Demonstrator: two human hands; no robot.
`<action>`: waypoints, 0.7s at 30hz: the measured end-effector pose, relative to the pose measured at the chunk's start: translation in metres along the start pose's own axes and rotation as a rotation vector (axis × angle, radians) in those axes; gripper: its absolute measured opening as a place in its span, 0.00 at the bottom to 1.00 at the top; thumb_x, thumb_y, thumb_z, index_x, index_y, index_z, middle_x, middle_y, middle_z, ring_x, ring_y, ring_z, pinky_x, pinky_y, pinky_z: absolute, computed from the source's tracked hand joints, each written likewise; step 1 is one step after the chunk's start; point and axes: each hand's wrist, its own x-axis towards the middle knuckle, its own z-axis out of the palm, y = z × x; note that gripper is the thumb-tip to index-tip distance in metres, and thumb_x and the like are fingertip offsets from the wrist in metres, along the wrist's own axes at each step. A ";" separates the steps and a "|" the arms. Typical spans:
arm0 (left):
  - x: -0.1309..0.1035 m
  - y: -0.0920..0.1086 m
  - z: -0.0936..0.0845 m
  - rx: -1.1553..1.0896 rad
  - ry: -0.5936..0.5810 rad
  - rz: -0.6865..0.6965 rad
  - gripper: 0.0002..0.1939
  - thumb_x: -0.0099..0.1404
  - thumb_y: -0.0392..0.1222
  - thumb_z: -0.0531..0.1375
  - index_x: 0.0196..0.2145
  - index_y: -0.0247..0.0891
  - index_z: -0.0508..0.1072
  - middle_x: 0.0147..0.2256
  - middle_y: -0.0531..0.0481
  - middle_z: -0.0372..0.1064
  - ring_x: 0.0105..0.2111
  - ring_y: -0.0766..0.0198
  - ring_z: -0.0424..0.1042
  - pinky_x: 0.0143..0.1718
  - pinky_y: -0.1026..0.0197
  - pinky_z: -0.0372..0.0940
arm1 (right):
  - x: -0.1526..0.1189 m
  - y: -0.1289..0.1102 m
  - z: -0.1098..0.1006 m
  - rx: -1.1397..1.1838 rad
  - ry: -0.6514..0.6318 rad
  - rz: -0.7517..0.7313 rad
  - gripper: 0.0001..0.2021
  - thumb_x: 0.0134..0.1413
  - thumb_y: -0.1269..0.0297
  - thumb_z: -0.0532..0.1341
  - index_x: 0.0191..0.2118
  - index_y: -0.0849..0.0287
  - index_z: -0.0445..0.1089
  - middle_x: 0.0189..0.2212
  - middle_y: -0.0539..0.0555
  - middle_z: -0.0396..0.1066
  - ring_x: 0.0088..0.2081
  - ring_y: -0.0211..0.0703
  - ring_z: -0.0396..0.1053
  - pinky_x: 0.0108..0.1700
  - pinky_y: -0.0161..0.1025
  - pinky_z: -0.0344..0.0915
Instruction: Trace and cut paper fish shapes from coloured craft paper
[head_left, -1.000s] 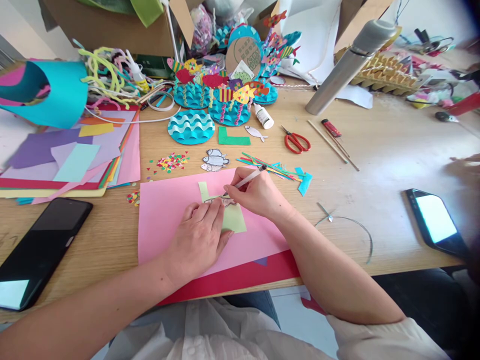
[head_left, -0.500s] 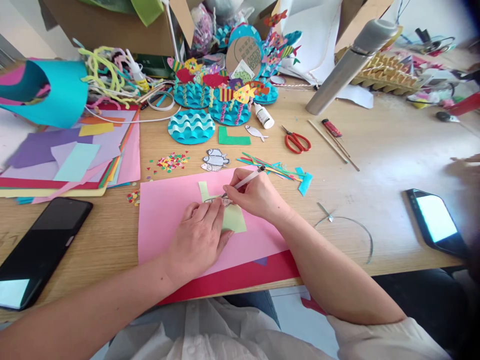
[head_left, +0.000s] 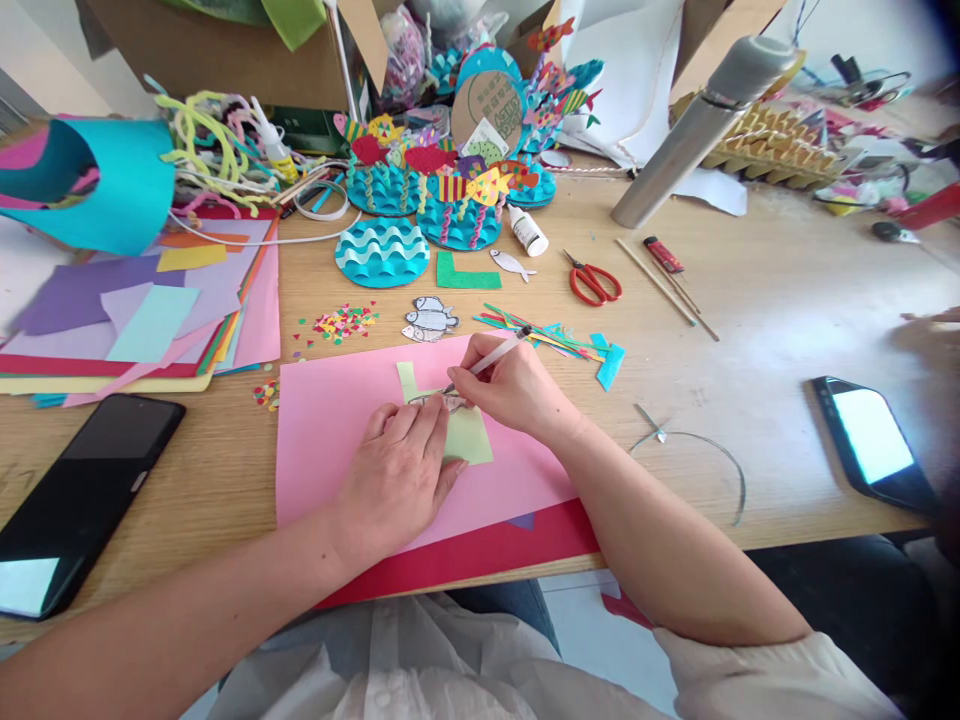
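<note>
A pink sheet [head_left: 322, 440] lies over a red one at the table's front edge. On it rests a light green paper piece [head_left: 471, 436] with a small fish cutout [head_left: 454, 401] on top, partly hidden by my fingers. My left hand [head_left: 401, 465] lies flat over the cutout and the green paper, holding them down. In my right hand [head_left: 517, 390] is a white pen [head_left: 499, 353], gripped with its tip at the cutout's upper edge. More fish cutouts [head_left: 431, 318] sit just behind the pink sheet.
Red scissors [head_left: 594, 284], a white glue bottle [head_left: 528, 232] and paper strips [head_left: 540, 335] lie beyond my hands. A steel bottle [head_left: 686, 145] stands back right. Phones lie at left [head_left: 97, 480] and right [head_left: 870, 440]. Colored paper [head_left: 97, 295] is stacked left.
The upper end of the pen has tilted slightly, rising a little in the view. My left hand and the papers have stayed in place.
</note>
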 end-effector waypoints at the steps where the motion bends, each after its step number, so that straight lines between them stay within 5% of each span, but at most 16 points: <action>1: 0.000 0.000 0.000 -0.002 -0.006 -0.001 0.24 0.70 0.45 0.50 0.55 0.22 0.68 0.55 0.33 0.67 0.47 0.49 0.65 0.48 0.47 0.57 | 0.000 0.000 0.000 -0.003 -0.006 0.004 0.08 0.48 0.69 0.60 0.22 0.58 0.62 0.17 0.48 0.67 0.21 0.35 0.62 0.26 0.34 0.55; 21: 0.002 0.000 -0.003 0.004 -0.045 -0.002 0.23 0.71 0.46 0.51 0.54 0.25 0.68 0.55 0.35 0.67 0.48 0.49 0.65 0.49 0.48 0.56 | 0.003 -0.004 -0.011 -0.090 -0.024 0.071 0.08 0.45 0.72 0.59 0.21 0.57 0.58 0.17 0.47 0.65 0.21 0.35 0.62 0.26 0.33 0.54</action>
